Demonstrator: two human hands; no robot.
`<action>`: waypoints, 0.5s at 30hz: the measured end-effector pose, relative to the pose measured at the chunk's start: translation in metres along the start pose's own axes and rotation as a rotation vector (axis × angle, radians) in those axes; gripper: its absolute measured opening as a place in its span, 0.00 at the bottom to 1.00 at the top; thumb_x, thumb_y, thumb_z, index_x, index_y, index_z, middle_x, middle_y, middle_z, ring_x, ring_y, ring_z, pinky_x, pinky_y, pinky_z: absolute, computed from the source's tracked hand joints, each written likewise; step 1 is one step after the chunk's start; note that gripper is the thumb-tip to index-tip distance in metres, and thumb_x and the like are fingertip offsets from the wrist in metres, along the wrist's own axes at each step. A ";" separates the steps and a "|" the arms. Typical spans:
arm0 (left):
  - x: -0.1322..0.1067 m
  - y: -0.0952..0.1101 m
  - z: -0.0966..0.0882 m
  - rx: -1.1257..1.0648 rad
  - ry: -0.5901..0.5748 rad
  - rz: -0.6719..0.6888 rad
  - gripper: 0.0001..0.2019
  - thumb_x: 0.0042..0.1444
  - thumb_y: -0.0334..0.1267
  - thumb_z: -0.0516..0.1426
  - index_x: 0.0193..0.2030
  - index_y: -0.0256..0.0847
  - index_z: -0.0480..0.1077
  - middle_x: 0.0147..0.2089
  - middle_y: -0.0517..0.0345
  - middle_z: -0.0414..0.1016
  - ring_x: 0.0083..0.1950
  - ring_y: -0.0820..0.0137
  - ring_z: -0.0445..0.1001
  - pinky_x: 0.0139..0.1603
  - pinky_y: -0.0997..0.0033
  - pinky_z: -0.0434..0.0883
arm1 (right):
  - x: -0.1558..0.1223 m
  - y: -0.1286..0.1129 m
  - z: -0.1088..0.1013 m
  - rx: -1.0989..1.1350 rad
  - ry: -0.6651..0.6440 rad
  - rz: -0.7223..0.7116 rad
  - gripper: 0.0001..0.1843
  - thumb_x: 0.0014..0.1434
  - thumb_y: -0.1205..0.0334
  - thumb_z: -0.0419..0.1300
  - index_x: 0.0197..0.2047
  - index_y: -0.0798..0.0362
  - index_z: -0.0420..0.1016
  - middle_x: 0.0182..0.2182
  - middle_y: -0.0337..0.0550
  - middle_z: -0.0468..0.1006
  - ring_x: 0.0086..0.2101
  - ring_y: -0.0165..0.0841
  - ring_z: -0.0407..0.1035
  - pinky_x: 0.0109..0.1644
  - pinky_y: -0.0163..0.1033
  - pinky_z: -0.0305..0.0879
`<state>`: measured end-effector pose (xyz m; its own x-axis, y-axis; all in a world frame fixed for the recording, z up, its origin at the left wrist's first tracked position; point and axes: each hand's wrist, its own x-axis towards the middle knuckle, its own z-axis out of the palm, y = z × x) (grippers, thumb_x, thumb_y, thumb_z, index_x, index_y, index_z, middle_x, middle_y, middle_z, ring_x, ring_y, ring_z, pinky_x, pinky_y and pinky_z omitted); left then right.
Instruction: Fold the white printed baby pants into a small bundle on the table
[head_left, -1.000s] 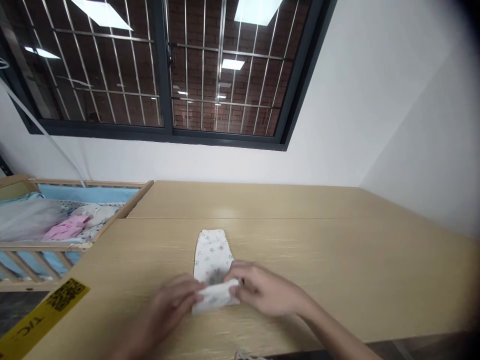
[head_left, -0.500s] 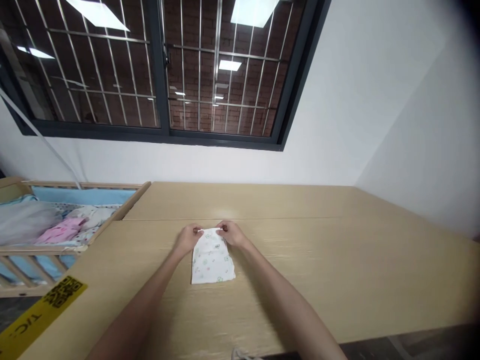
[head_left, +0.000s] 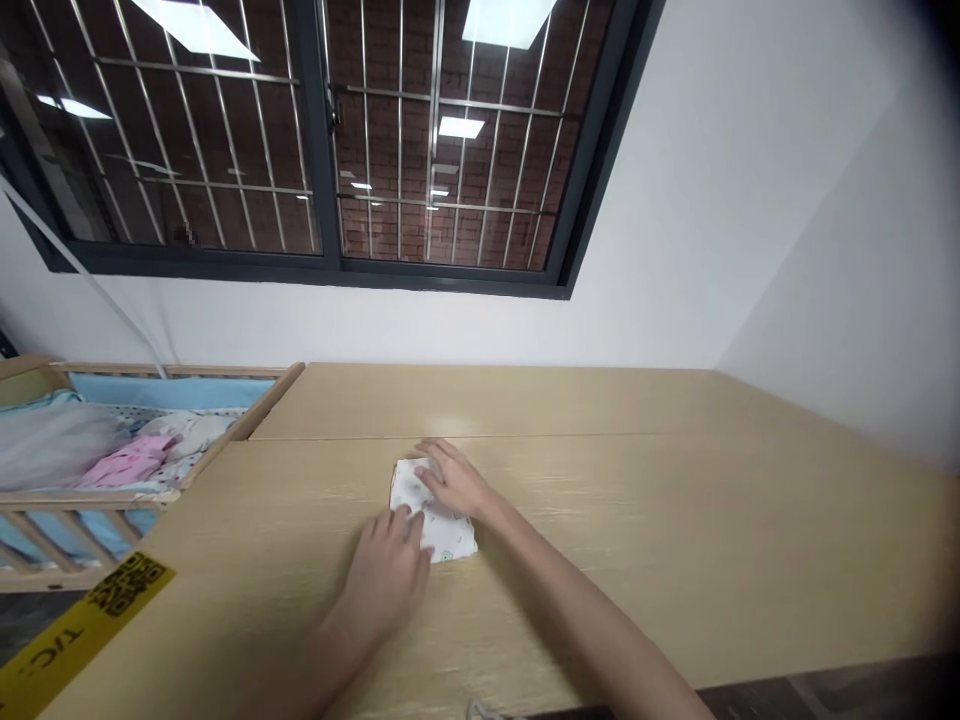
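— What is the right hand [head_left: 450, 482] doing?

— It lies palm down, fingers spread and flat, on top of a small folded white garment [head_left: 435, 512] with a faint printed pattern. It presses the cloth rather than pinching it.

— And the left hand [head_left: 386, 570]?

— That one sits nearer the person, also palm down with fingers loosely extended. Its fingertips touch the garment's near left edge. It grips nothing; whether the tips are under the fold or merely against it cannot be told.

— Where does the garment lie?

— On the light wooden table [head_left: 675, 540], roughly in the middle of its near half, just on the near side of the seam [head_left: 600, 436] that runs across the tabletop. It is partly hidden under the right hand, so only its left corner and its near right part show.

— What is around it?

— To the left, touching the table's edge, stands a wooden crib [head_left: 150, 440] with blue lining, holding a pink garment [head_left: 127, 460] and other pale cloths. A yellow tape strip [head_left: 82, 625] with black print lies on the table's near left corner. Behind the table rises a white wall [head_left: 712, 250], and above it a dark-framed window [head_left: 315, 150] with metal bars, a brick wall beyond, and ceiling lights reflected in the glass.
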<state>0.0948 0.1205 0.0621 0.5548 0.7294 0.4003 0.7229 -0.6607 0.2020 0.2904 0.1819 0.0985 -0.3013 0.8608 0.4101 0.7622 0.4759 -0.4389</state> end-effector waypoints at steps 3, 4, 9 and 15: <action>-0.040 0.019 0.026 0.129 0.132 0.065 0.23 0.63 0.43 0.54 0.63 0.36 0.68 0.59 0.41 0.72 0.56 0.50 0.70 0.54 0.49 0.70 | -0.014 -0.041 -0.002 0.029 -0.229 -0.141 0.28 0.72 0.51 0.51 0.70 0.52 0.61 0.69 0.52 0.60 0.68 0.42 0.53 0.71 0.48 0.53; -0.049 0.022 0.035 0.154 0.182 0.078 0.24 0.63 0.45 0.54 0.62 0.34 0.68 0.59 0.39 0.72 0.57 0.49 0.70 0.55 0.49 0.69 | -0.020 -0.052 0.000 0.049 -0.295 -0.183 0.28 0.73 0.50 0.50 0.71 0.51 0.59 0.71 0.50 0.57 0.69 0.41 0.51 0.72 0.48 0.51; -0.059 0.023 0.052 0.183 0.256 0.095 0.21 0.62 0.43 0.54 0.59 0.37 0.72 0.57 0.42 0.76 0.55 0.50 0.73 0.56 0.46 0.71 | -0.044 -0.073 0.018 0.144 -0.498 -0.310 0.29 0.75 0.51 0.46 0.74 0.51 0.54 0.73 0.47 0.49 0.71 0.36 0.44 0.75 0.44 0.41; -0.063 0.015 0.050 0.190 0.282 0.111 0.20 0.63 0.41 0.54 0.60 0.39 0.71 0.58 0.46 0.76 0.59 0.52 0.72 0.62 0.47 0.68 | -0.047 -0.051 0.029 0.074 -0.632 -0.192 0.32 0.75 0.45 0.39 0.77 0.47 0.44 0.74 0.43 0.41 0.73 0.35 0.35 0.76 0.46 0.33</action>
<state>0.0914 0.0736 -0.0044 0.5180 0.5593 0.6471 0.7428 -0.6693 -0.0161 0.2495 0.1222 0.0780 -0.7230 0.6889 -0.0510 0.6267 0.6230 -0.4681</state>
